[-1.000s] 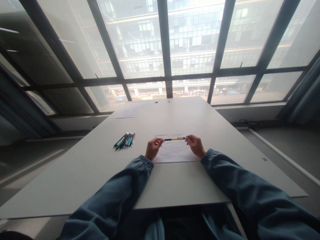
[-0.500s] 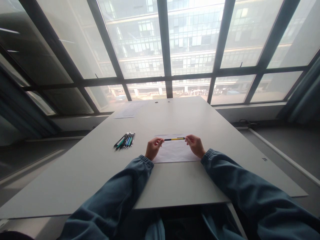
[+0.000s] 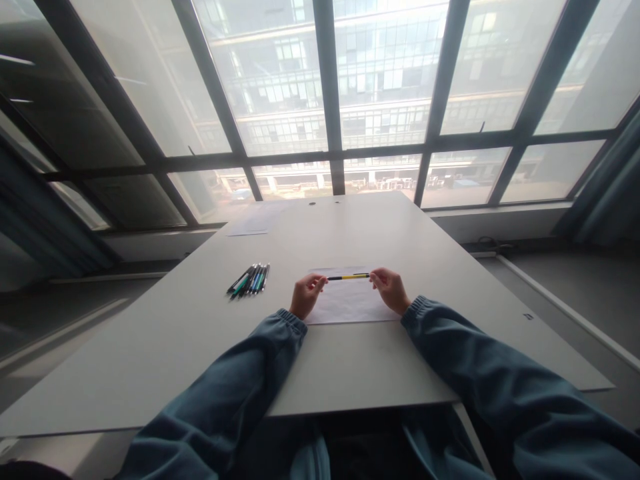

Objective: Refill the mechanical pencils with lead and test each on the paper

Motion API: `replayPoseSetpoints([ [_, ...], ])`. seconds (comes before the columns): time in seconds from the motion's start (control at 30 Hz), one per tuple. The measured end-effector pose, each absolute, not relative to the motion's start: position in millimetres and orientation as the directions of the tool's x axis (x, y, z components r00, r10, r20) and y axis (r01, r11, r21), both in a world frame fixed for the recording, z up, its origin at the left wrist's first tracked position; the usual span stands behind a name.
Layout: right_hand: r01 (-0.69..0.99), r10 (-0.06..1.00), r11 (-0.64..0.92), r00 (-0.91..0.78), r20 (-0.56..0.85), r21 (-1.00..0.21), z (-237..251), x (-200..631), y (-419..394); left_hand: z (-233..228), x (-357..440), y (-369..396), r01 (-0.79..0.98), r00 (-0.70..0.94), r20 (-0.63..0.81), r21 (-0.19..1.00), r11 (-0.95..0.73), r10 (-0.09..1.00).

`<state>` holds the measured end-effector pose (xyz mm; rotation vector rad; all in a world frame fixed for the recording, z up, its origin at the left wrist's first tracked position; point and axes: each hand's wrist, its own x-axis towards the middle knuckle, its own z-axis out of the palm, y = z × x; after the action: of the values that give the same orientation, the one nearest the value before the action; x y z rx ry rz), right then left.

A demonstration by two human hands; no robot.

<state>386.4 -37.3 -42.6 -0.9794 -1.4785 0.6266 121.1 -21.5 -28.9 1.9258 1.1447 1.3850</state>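
I hold a yellow and black pen [image 3: 349,276] level between both hands, just above a white sheet of paper [image 3: 350,307] on the grey table [image 3: 165,347]. My left hand [image 3: 306,295] pinches the pen's left end. Its right end is gripped by my right hand [image 3: 391,289]. Both arms wear blue sleeves and reach in from the bottom of the view.
A bunch of several pens [image 3: 250,279] lies on the table to the left of my hands. Another sheet of paper [image 3: 253,223] rests at the far left of the table, near the large window. The table's near edge runs just above my lap.
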Motion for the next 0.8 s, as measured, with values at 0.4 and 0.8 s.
replayPoseSetpoints([
  [0.4,0.224,0.846,0.51,0.047,0.532,-0.831,-43.2,387.0,-37.1,-28.0,121.6,-21.6,0.335,0.128,0.508,0.787,-0.519,0.852],
  [0.8,0.222,0.847,0.51,0.038,0.53,-0.831,-45.3,387.7,-35.3,-27.3,121.4,-22.3,0.335,0.136,0.502,0.788,-0.516,0.854],
])
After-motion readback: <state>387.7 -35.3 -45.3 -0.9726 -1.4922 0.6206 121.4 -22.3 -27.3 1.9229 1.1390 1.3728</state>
